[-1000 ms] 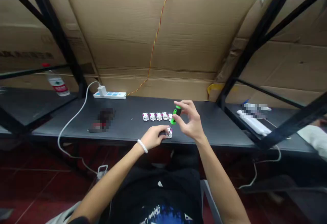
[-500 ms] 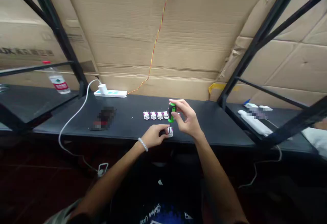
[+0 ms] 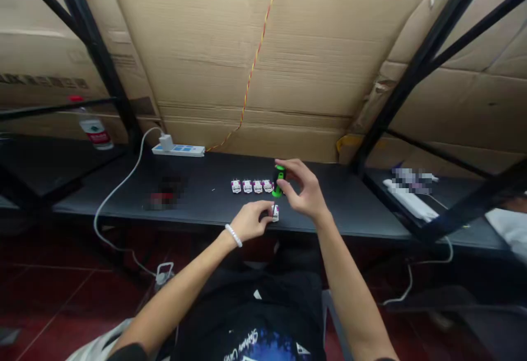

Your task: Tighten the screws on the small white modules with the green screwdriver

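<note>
My left hand (image 3: 247,222), with a white bead bracelet (image 3: 233,235) on its wrist, pinches a small white terminal module (image 3: 275,214) at the black table's (image 3: 197,213) front edge. My right hand (image 3: 305,189) grips a green-and-black screwdriver (image 3: 279,181) by its handle with the fingertips, upright above the table. Its tip is hidden. Just left of the screwdriver stands a row of several similar white modules with magenta marks (image 3: 252,186). The row's right end is hidden behind the handle.
A white power strip (image 3: 178,150) with a plugged-in white cable stands at the table's back. A pixelated object (image 3: 164,196) lies to the left. Cardboard sheets and black shelf posts surround the table. A water bottle (image 3: 94,130) stands at left. A person's sleeve (image 3: 510,226) shows at right.
The screwdriver has gone from tilted to nearly upright and shifted left over the row's end. The left hand still holds the module. The view has tipped slightly upward.
</note>
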A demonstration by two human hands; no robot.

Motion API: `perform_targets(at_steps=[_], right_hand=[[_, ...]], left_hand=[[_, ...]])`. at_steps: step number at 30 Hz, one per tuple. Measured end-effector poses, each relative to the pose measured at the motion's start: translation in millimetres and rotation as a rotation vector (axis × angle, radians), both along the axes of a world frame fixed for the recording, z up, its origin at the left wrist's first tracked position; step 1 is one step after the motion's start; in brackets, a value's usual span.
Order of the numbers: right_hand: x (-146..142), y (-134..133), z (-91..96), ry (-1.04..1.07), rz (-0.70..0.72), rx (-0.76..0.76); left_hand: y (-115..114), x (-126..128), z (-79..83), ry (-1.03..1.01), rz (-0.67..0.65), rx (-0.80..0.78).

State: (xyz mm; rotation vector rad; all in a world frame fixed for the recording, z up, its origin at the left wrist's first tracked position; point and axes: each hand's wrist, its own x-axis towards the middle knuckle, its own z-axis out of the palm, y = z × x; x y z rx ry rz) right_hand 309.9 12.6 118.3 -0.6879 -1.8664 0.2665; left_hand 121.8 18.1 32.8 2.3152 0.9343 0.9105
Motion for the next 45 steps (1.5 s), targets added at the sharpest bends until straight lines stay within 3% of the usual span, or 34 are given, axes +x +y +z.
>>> perform_targets(at_steps=[13, 23, 38, 45], right_hand=[[7, -2, 2.0, 0.010, -0.006, -0.032], [40, -13, -16.5, 0.310, -0.081, -0.038], [49, -20, -39.0, 0.380, -0.117, -0.027], [41, -20, -39.2, 0.407, -0.106, -0.010]], left_hand=[[11, -4, -15.2, -0.034, -0.024, -0.038], [9, -7, -13.8, 0.039, -0.063, 0.068], [12, -12, -16.1, 0.177, -0.086, 0.140], [17, -15, -17.6, 0.070, -0.109, 0.072]])
